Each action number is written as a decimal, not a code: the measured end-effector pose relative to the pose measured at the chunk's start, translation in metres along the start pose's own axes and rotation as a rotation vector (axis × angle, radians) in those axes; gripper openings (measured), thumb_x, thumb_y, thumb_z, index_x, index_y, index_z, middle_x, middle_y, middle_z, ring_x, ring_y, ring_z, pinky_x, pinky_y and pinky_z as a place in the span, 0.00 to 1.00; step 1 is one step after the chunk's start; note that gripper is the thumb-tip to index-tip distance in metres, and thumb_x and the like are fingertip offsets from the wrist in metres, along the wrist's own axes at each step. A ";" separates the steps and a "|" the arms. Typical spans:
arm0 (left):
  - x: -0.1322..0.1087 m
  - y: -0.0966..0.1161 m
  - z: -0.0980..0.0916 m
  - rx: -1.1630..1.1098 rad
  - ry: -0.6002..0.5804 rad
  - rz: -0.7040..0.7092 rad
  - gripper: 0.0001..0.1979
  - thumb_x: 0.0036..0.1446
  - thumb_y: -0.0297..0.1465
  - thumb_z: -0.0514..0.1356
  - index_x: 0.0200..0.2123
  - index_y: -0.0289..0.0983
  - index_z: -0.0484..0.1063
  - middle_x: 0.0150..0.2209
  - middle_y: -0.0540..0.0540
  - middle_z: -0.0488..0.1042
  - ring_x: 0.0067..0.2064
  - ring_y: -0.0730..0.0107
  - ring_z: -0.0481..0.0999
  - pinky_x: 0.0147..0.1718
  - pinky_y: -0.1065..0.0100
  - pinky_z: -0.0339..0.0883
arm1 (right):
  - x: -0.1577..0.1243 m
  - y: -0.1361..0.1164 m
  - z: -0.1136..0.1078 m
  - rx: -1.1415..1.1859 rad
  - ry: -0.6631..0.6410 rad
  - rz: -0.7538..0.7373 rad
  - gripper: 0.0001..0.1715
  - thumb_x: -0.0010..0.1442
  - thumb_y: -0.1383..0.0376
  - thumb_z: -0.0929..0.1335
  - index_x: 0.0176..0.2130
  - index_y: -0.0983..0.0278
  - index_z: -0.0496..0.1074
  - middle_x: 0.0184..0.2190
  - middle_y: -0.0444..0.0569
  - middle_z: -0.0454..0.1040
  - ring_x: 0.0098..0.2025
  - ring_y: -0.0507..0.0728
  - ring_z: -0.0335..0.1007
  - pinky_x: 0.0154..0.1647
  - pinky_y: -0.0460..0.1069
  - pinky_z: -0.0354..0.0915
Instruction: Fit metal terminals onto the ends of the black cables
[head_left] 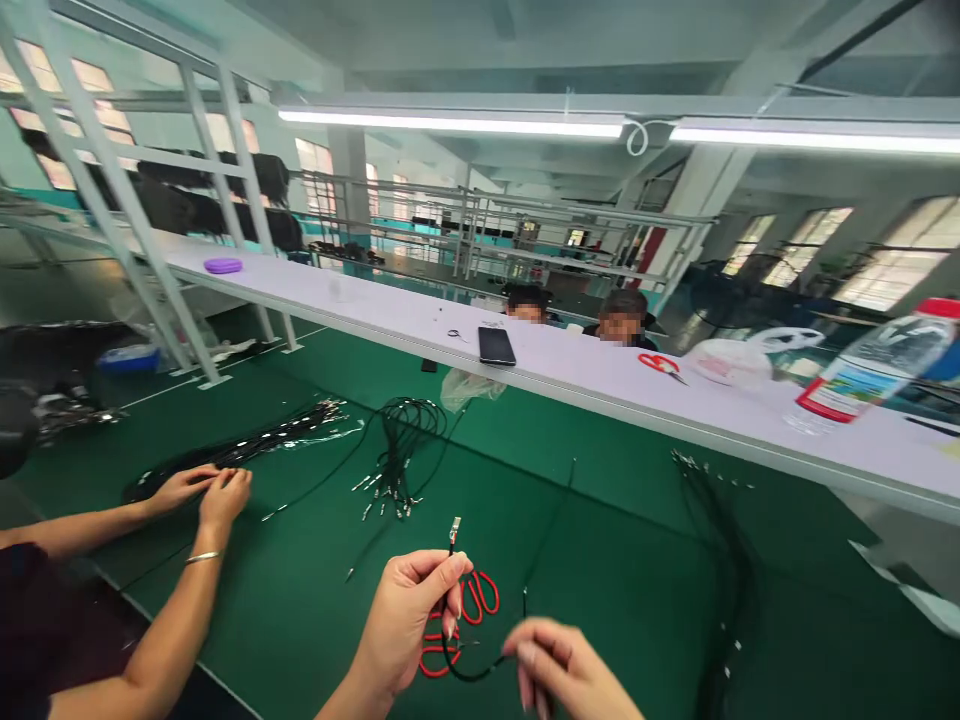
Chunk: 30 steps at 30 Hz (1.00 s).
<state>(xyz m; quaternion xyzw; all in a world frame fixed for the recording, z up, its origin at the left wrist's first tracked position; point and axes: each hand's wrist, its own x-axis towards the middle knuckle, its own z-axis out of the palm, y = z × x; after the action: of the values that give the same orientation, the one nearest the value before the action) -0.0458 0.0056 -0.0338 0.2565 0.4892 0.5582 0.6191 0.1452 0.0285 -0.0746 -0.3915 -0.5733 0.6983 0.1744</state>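
Note:
My left hand point(405, 612) is closed around a black cable point(471, 678), pinching it between thumb and fingers just below its end. A small metal-tipped connector point(455, 528) with thin coloured wires points upward above that thumb. From the left hand the cable curves down and across to my right hand point(564, 662), whose fingers are pinched on it. Beneath and beside my left hand lie scissors with red handles point(489, 592), partly covered by the hand and cable. Another black cable point(551, 530) stretches over the green tabletop behind my right hand.
Looped black cables point(401, 440) lie mid-table, and a long cable bundle point(727, 590) lies right. A co-worker's hands point(214, 492) work at a cable pile on the left. The raised shelf point(405, 320) carries a phone point(496, 346), red scissors point(660, 364) and a bottle point(862, 375).

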 end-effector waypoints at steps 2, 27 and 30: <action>-0.002 -0.001 0.006 0.025 -0.067 -0.053 0.17 0.44 0.40 0.63 0.26 0.29 0.71 0.16 0.50 0.65 0.15 0.83 0.60 0.16 0.78 0.51 | -0.003 -0.045 -0.001 -0.084 0.145 -0.158 0.27 0.54 0.46 0.63 0.35 0.69 0.67 0.20 0.44 0.64 0.20 0.47 0.55 0.22 0.43 0.51; -0.022 -0.003 0.015 -0.061 -0.123 -0.033 0.19 0.47 0.37 0.62 0.40 0.33 0.66 0.16 0.53 0.66 0.12 0.86 0.52 0.15 0.78 0.49 | 0.010 -0.094 0.020 -0.195 0.227 -0.233 0.18 0.56 0.57 0.61 0.25 0.69 0.63 0.17 0.42 0.60 0.20 0.46 0.50 0.21 0.42 0.48; -0.023 -0.003 0.014 -0.077 -0.129 -0.050 0.17 0.47 0.36 0.62 0.39 0.33 0.66 0.15 0.54 0.65 0.12 0.86 0.52 0.15 0.78 0.50 | 0.010 -0.095 0.020 -0.197 0.220 -0.232 0.18 0.56 0.57 0.61 0.24 0.68 0.62 0.18 0.43 0.60 0.20 0.46 0.50 0.21 0.42 0.48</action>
<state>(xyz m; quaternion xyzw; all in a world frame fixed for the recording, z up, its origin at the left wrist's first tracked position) -0.0298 -0.0132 -0.0237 0.2558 0.4326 0.5433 0.6725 0.1044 0.0486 0.0115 -0.4119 -0.6575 0.5671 0.2764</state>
